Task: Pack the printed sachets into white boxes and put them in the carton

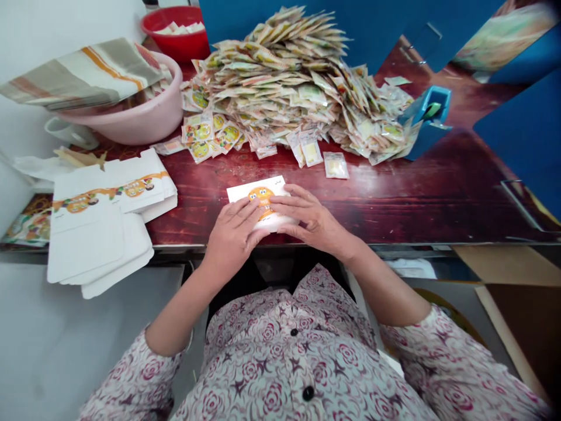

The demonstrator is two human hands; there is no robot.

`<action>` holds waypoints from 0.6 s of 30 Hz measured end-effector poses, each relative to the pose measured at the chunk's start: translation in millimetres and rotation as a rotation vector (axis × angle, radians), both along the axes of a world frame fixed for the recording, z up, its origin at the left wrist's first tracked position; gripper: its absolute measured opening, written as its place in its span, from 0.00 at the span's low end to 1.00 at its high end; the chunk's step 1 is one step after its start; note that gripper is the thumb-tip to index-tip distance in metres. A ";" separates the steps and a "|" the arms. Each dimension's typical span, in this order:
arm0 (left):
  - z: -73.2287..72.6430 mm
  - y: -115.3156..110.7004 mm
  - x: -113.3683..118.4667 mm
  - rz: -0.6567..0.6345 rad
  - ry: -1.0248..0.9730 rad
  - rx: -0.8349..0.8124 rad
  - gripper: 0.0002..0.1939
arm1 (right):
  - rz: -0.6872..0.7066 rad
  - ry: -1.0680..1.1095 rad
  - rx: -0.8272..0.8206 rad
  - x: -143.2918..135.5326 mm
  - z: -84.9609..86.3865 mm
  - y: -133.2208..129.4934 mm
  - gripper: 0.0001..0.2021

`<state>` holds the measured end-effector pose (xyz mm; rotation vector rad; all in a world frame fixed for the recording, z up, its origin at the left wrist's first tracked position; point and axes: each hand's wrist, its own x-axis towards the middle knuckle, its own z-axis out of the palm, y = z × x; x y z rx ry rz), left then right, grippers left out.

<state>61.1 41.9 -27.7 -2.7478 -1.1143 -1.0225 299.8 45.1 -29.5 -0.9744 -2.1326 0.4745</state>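
Observation:
A small white carton [279, 186] with an orange smiling cartoon face on top lies at the table's front edge, right before me. My left hand [232, 235] holds it from the left, fingers over the top face and thumb at the near side. From the right, my right hand [312, 217] grips the same carton in a like way, its fingers across the print. The fingers hide part of the carton's top and sides. Past it lies a single small clear sachet [336, 165], at the foot of a large heap of sachets [280, 88].
Flat printed white cartons [87, 234] are stacked at the left, overhanging the table edge. Behind them stand a pink basin [144, 126] with a striped cloth [105, 73] and a red bowl [184, 49]. A blue holder [432, 108] stands right of the heap on the dark red table [421, 204].

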 end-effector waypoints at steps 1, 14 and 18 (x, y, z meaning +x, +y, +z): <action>-3.1 -1.1 2.2 0.021 0.019 0.052 0.20 | -0.029 0.003 0.042 -2.5 -4.7 -0.1 0.18; 17.5 -14.6 -7.8 0.079 0.271 0.029 0.23 | -0.323 -0.071 0.117 0.2 -5.6 -18.1 0.22; 26.3 -11.1 -6.1 0.069 0.405 0.052 0.22 | -0.366 -0.115 0.185 -0.2 5.0 -18.5 0.11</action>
